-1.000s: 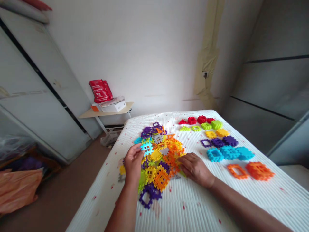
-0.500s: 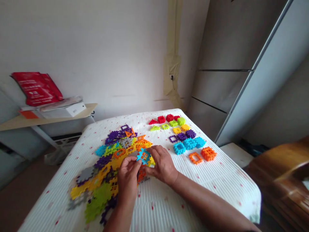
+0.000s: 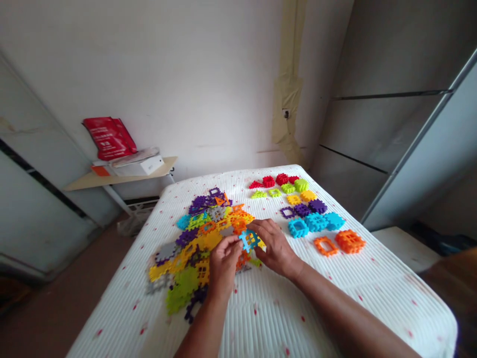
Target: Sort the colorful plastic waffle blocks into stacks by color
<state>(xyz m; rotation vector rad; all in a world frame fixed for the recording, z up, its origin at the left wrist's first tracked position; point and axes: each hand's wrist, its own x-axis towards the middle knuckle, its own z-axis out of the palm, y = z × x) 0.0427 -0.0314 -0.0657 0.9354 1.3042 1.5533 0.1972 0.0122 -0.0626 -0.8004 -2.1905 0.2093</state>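
Note:
A light-blue square plastic building piece [image 3: 249,240] with a window-like cross in its middle and notched edges is held above the pile. My left hand [image 3: 224,256] pinches its left edge between thumb and fingers. My right hand [image 3: 275,248] curves around the piece's right side, thumb and fingers apart; whether its fingertips touch the piece I cannot make out. Below spreads a mixed pile of interlocking pieces, among them yellow pieces [image 3: 208,239], a lime-green piece [image 3: 182,288], purple pieces [image 3: 201,203] and a grey piece [image 3: 167,252].
On the right of the white quilted cloth [image 3: 298,308] stand colour groups: red pieces [image 3: 282,179], green pieces [image 3: 288,188], yellow pieces [image 3: 308,195], purple pieces [image 3: 317,206], blue stacks [image 3: 316,222] and an orange stack [image 3: 350,241]. A side table [image 3: 84,183] holds a red bag [image 3: 110,139].
My view has turned left, so the whole scene sits farther right. My left hand keeps the blue piece, and my right hand's fingers look slightly less wrapped over it.

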